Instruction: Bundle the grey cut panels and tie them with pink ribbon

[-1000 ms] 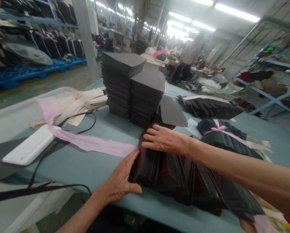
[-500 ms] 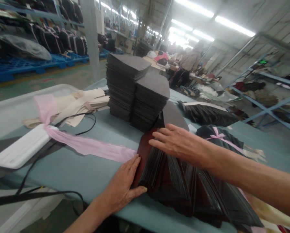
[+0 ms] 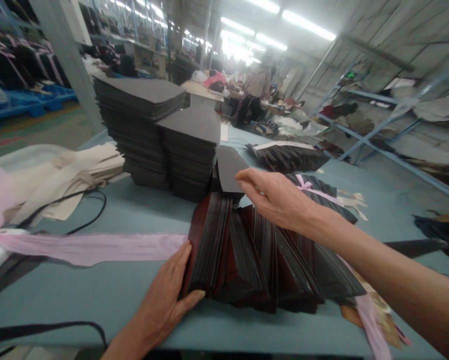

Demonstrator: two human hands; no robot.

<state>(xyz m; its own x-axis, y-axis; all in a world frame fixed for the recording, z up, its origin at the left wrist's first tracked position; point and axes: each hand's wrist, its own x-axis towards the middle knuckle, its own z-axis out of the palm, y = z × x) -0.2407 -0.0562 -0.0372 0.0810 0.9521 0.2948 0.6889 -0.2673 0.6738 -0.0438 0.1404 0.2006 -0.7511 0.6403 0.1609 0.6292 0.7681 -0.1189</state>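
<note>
A long row of dark, reddish-black cut pieces stands on edge on the blue-grey table. My left hand presses flat against the row's left end, thumb under the front edge, fingers straight. My right hand hovers over the top of the row, fingers extended and slightly spread, holding nothing. A pink fabric strip runs left from under the row.
Two tall stacks of grey cut sheets stand just behind the row. Beige pieces and a black cord lie at left. More dark bundles, one tied with pink ribbon, sit behind right. A person stands far back.
The view has swung right and closer. My right hand has lifted off the pieces and now hovers above them. The left end of the row stands more upright against my left hand.
</note>
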